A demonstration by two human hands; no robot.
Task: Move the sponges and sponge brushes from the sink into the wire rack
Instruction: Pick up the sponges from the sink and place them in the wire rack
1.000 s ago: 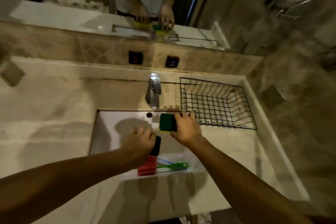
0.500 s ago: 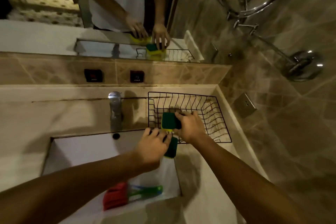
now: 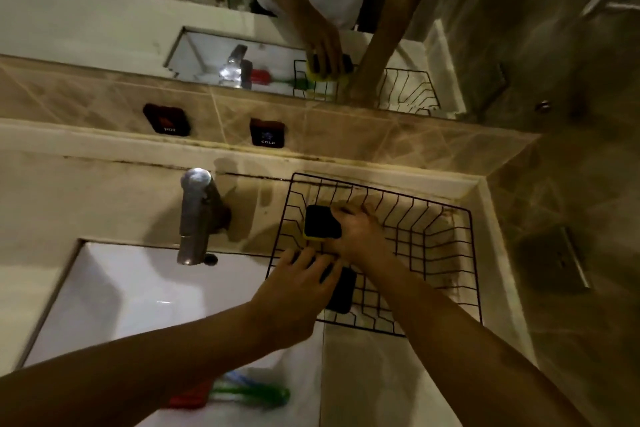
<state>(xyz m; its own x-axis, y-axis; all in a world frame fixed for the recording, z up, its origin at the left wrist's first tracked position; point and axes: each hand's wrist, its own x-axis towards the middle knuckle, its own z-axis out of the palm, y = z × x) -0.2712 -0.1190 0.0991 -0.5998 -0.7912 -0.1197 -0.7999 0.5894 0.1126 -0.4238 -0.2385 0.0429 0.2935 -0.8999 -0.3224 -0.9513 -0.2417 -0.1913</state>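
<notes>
Each hand, right hand [image 3: 360,236] and left hand [image 3: 298,282], grips a dark green sponge [image 3: 322,222] mid-frame; lower both flat into the black wire rack [image 3: 433,246], then let go.

right hand [image 3: 360,232]: grips sponge [image 3: 322,222] in wire rack [image 3: 446,243] | left hand [image 3: 298,291]: second sponge [image 3: 343,289], apparently held

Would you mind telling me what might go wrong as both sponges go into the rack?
The left hand and right hand are crowded at the wire rack near corner, so one sponge might catch the rim or drop outside. The sponge brushes in the sink could be overlooked.
</notes>
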